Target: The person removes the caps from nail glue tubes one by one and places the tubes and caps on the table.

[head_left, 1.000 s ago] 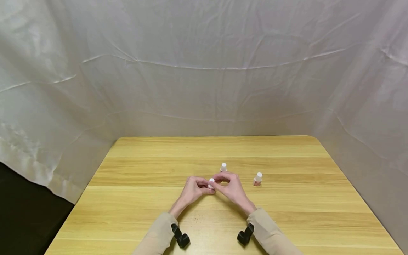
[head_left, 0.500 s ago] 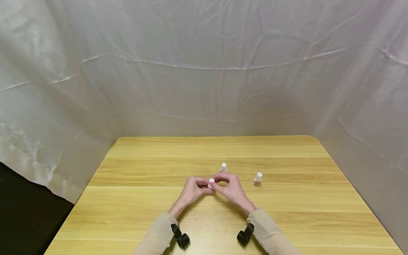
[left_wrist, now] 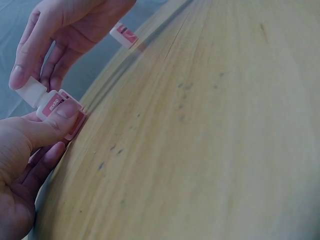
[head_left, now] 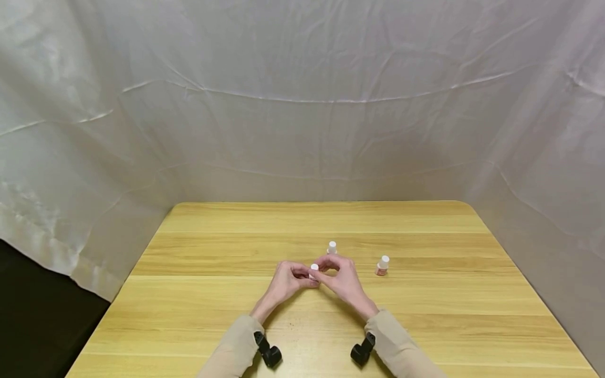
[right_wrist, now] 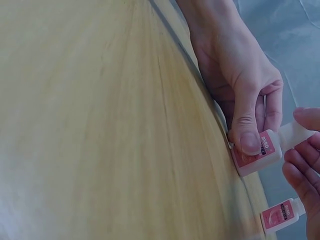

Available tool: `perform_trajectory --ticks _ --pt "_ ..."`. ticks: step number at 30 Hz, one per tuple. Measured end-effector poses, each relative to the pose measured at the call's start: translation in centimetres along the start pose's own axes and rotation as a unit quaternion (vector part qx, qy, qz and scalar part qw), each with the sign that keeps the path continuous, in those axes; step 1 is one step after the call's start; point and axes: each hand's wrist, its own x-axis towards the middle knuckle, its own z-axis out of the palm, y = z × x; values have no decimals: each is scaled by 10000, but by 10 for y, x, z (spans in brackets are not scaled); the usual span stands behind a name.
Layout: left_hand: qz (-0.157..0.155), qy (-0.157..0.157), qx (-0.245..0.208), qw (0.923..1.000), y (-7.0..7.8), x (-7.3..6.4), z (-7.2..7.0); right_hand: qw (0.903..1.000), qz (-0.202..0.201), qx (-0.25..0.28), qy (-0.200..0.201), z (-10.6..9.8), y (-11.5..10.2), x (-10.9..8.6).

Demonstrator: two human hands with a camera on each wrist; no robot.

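Observation:
A small white bottle [right_wrist: 270,154] with a pink label stands upright on the table between both hands. My left hand [head_left: 287,279] grips its body, the thumb lying across the label in the right wrist view. From the other side, my right hand [head_left: 344,278] pinches the white cap [left_wrist: 31,92] between thumb and fingers. Just beyond the right hand stands a second bottle of the same kind [head_left: 332,248], its lower part hidden by that hand in the head view. A third such bottle [head_left: 382,266] is upright to the right.
The light wood table [head_left: 212,325] carries some small dark specks [left_wrist: 182,95] near the hands. Pale grey cloth [head_left: 302,136] hangs behind and on both sides. Each sleeve bears a black wrist camera [head_left: 268,350].
The right wrist has shifted very slightly to the left. Both hands keep their grip on the bottle and cap, and the other two bottles have not moved.

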Motion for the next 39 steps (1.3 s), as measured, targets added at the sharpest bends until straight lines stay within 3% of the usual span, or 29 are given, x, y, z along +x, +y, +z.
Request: perform_trajectory --ticks 12,22,28,39 --pt "4 -11 86 10000 -2 1 -1 9994 -122 271 -177 -1 5 0" --pt "26 21 -36 10000 -1 0 0 10000 -7 76 51 1 1 -1" --pt "16 37 -5 10000 -2 0 0 9998 -172 43 28 0 0 0" --pt "-67 14 44 10000 -1 1 0 9995 -87 169 -264 6 39 5"
